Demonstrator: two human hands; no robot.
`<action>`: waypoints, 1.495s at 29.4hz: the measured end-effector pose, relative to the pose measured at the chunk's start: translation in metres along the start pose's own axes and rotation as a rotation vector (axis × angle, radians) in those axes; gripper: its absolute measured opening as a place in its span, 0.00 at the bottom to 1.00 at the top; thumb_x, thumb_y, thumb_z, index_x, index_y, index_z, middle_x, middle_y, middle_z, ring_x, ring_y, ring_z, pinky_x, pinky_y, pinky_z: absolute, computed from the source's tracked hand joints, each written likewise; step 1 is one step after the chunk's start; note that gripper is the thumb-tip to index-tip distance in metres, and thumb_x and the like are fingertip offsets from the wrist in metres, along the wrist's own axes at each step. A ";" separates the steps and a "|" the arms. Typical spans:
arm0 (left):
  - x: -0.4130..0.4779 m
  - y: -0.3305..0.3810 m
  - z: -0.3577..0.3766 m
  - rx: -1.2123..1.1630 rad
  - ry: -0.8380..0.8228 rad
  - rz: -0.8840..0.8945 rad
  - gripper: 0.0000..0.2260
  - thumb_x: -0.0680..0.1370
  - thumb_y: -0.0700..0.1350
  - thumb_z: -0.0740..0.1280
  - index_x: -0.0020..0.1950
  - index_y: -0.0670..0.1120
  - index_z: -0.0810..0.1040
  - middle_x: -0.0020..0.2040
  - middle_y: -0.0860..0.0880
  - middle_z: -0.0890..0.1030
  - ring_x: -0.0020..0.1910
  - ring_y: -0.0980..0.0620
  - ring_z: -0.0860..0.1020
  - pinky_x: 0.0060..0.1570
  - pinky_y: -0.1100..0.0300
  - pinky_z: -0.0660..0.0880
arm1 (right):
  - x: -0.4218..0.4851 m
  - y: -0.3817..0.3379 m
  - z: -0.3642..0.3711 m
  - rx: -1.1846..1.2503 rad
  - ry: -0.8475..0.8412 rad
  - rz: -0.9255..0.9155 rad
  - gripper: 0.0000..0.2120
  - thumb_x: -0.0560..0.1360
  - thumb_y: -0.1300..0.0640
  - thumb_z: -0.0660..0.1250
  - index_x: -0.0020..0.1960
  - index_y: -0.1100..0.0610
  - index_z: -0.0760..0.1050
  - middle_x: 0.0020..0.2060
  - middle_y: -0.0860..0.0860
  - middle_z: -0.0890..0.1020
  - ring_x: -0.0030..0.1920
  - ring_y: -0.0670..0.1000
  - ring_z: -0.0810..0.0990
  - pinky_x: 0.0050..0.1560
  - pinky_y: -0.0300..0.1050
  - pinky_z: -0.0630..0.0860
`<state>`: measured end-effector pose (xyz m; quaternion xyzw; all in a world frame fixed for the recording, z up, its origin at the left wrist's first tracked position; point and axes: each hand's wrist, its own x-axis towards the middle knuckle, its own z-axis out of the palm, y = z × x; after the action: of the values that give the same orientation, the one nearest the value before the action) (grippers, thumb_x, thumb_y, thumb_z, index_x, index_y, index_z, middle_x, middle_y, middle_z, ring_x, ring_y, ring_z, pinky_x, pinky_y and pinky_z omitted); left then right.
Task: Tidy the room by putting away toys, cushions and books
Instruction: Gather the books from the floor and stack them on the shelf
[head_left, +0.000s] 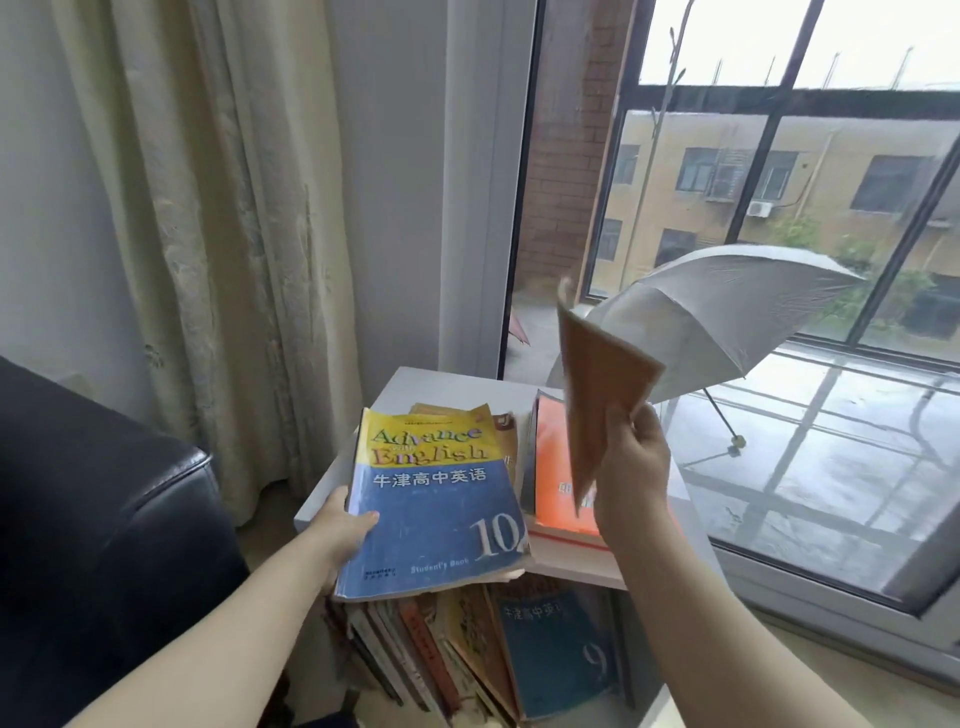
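Left fingers (366, 519): I see the thumb flat on the cover and the others curled underneath, gripping the blue book (436, 514) at its left edge
Right fingers (621, 418): pinching the lower corner of a thin brown book (602, 395)
Left hand (337, 530): low, at the front left corner of the counter (447, 387)
Right hand (631, 467): raised above the counter's right side
Blue book: face up, tilted a little, held just over the counter's front edge; the cover reads "Advance English" and "10"
Brown book: up in the air, tilted on its corner, blurred, so I cannot read it
Orange book (558, 478): lying flat on the counter, partly behind the brown one
Tan book (501, 421): flat on the counter, mostly hidden under the blue one
Shelf below (519, 649): more books leaning to the left, a blue one marked "9" on the right
Sofa (104, 519): black arm just left of the counter
Curtain (208, 234): cream, hanging behind it
Umbrella (727, 312): open, pale, lying outside the window on wet tiles
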<state>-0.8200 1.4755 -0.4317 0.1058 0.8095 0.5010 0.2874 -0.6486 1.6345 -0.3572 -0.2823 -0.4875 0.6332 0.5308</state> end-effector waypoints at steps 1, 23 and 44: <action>-0.003 0.001 -0.001 -0.020 -0.004 -0.003 0.15 0.81 0.39 0.60 0.68 0.41 0.65 0.61 0.37 0.74 0.49 0.41 0.74 0.43 0.52 0.72 | -0.002 -0.006 0.005 0.132 -0.058 0.013 0.12 0.80 0.64 0.57 0.40 0.54 0.73 0.31 0.49 0.76 0.34 0.48 0.73 0.39 0.42 0.70; -0.009 -0.010 -0.023 -0.455 -0.460 -0.143 0.37 0.61 0.64 0.76 0.67 0.53 0.71 0.66 0.45 0.76 0.60 0.41 0.78 0.54 0.42 0.77 | 0.019 0.005 0.065 0.419 -0.118 0.369 0.15 0.79 0.68 0.55 0.35 0.57 0.67 0.31 0.55 0.73 0.27 0.52 0.78 0.39 0.49 0.74; -0.001 0.005 -0.030 -0.252 0.239 0.005 0.07 0.77 0.36 0.65 0.54 0.36 0.76 0.38 0.41 0.77 0.35 0.45 0.76 0.45 0.52 0.74 | -0.012 0.067 -0.009 -1.470 -0.544 -0.171 0.20 0.81 0.53 0.55 0.72 0.51 0.65 0.72 0.47 0.67 0.75 0.51 0.57 0.74 0.50 0.53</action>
<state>-0.8370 1.4551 -0.4169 0.0105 0.7685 0.6081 0.1989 -0.6643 1.6280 -0.4242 -0.3576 -0.9139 0.1524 0.1168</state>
